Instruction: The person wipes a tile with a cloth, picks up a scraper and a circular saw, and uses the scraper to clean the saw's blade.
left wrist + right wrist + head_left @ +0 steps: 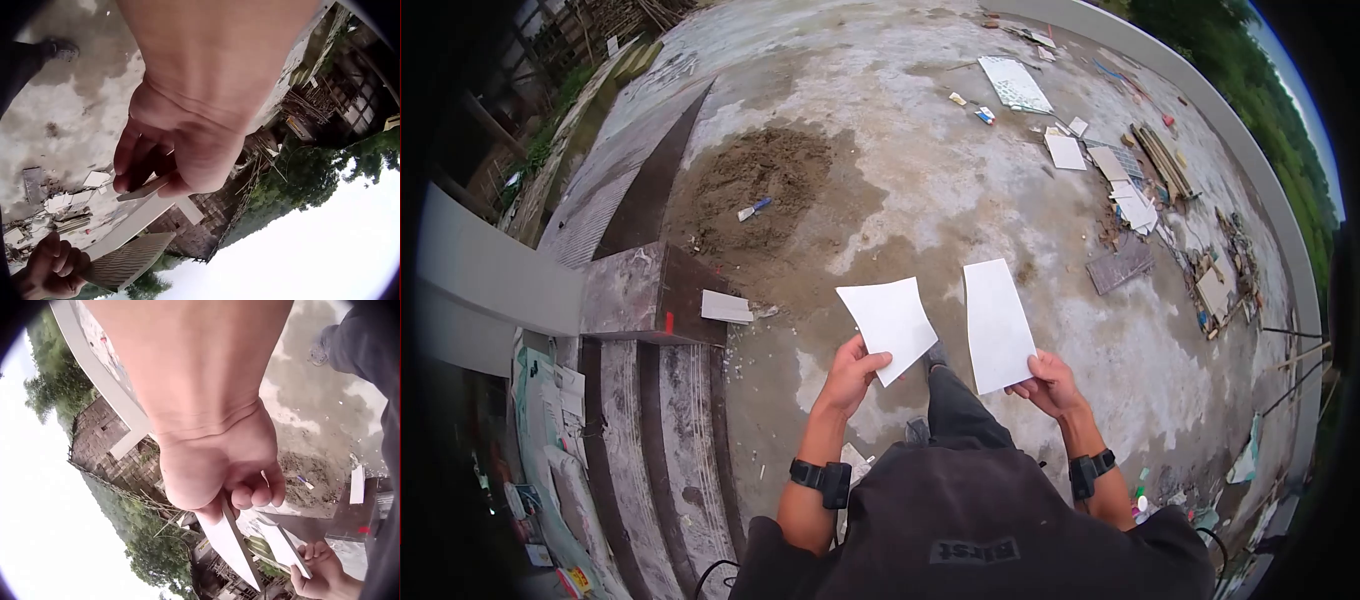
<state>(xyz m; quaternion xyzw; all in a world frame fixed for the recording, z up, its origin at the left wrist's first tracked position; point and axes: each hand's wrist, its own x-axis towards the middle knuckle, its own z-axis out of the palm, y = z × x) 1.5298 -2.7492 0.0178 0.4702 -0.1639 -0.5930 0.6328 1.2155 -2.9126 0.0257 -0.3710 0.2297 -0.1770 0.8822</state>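
Note:
In the head view my left hand (852, 377) pinches a white tile piece (889, 325) by its lower left edge, thumb on top. My right hand (1050, 384) grips a longer white tile piece (997, 325) at its lower right corner. The two pieces are held apart, side by side. The left wrist view shows ridges on the underside of the right-hand piece (131, 262). In the right wrist view the right-hand piece (228, 540) is seen nearly edge-on, with the left-hand piece (281, 547) beyond it.
A sand pile (765, 185) with a blue-handled scraper (754, 208) lies ahead on the left. Steps (645, 440) and a block (650, 290) bearing white tile offcuts (727, 307) stand at left. Tile pieces and debris (1135, 205) lie at right, near a low wall (1280, 190).

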